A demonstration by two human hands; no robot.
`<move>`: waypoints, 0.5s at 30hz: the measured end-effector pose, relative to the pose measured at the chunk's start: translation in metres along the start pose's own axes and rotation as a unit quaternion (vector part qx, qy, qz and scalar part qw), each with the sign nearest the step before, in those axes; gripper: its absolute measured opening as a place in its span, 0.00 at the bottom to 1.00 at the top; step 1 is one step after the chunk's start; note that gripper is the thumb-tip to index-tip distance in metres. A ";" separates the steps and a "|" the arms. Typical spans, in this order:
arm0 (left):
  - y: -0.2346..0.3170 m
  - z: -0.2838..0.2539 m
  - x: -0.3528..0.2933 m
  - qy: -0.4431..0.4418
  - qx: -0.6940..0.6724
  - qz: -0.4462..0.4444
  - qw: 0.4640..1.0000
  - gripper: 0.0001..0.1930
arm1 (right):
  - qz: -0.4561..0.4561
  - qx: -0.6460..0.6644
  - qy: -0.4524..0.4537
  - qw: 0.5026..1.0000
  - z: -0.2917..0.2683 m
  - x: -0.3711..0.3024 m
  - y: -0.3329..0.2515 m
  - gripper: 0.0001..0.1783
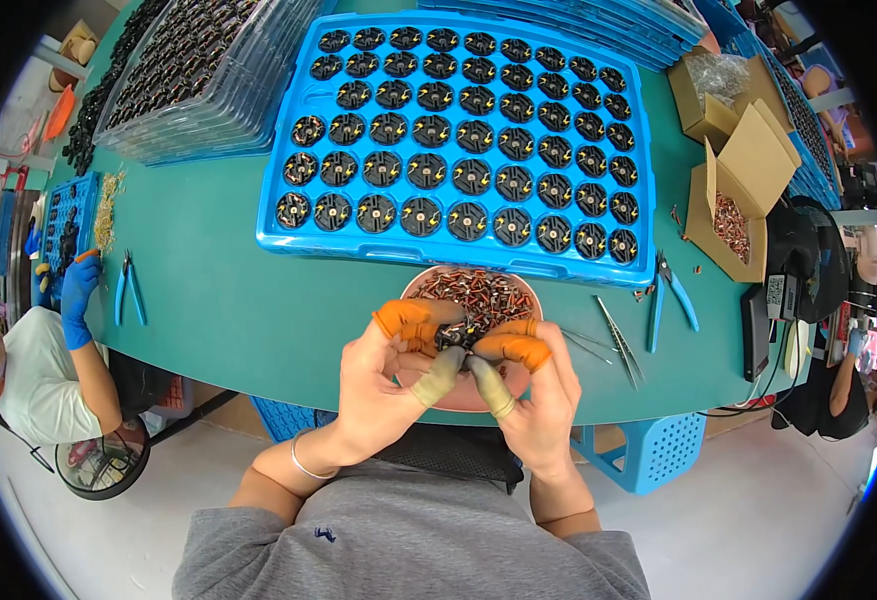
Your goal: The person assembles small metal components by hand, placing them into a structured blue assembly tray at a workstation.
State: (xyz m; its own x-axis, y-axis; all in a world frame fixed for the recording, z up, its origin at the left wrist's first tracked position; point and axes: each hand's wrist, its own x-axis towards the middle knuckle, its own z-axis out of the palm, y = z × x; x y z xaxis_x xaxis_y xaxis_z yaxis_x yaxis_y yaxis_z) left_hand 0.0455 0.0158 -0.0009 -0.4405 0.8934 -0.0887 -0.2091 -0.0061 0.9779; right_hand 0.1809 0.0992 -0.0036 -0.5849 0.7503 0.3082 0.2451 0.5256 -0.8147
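A: Quick, hands first?
B: Left hand [379, 372] and right hand [542, 395] together, front centre. Both pinch a small dark part [452, 336], fingertips narrow on it. Exact shape unclear, fingers cover most.
A: Part's location?
B: Held over the pink bowl [465, 402], at the near edge of the green table [229, 290]. Bowl has loose red-and-silver pieces [494, 292].
A: Anything on the fingers?
B: Orange finger cots [526, 351] on fingers, pale yellow cots [435, 384] on thumbs.
A: Behind the bowl?
B: Blue tray [275, 238], rows of round black units [421, 215] with yellow bits. Stacked clear trays [184, 110] off its upper left.
A: Right side?
B: Tweezers [620, 342] near the bowl, then blue-handled pliers [681, 300]; open cardboard box [704, 222] beyond, more small pieces inside.
A: Left?
B: Second pliers [130, 290], also blue-handled, lying by a co-worker's blue glove [80, 296]. Co-worker sits at the table's left end, pale shirt [41, 375]. That hand's grip: can't tell.
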 end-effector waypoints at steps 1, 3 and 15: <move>-0.001 -0.001 0.000 0.000 0.000 0.000 1.000 0.19 | -0.008 -0.001 -0.005 1.000 -0.001 0.001 0.000 0.13; -0.002 -0.003 -0.001 -0.003 0.024 0.019 1.000 0.19 | -0.018 -0.034 -0.003 0.999 -0.003 -0.001 -0.001 0.13; 0.002 0.000 -0.001 0.005 -0.007 -0.005 1.000 0.19 | -0.106 -0.134 0.047 0.984 0.001 -0.005 0.000 0.15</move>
State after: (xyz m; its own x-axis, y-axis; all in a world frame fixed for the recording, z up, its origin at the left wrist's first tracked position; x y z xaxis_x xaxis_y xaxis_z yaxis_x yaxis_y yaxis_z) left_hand 0.0457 0.0152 0.0007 -0.4474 0.8886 -0.1010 -0.2257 -0.0029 0.9742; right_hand 0.1828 0.0953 -0.0058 -0.5745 0.6391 0.5114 0.3277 0.7521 -0.5717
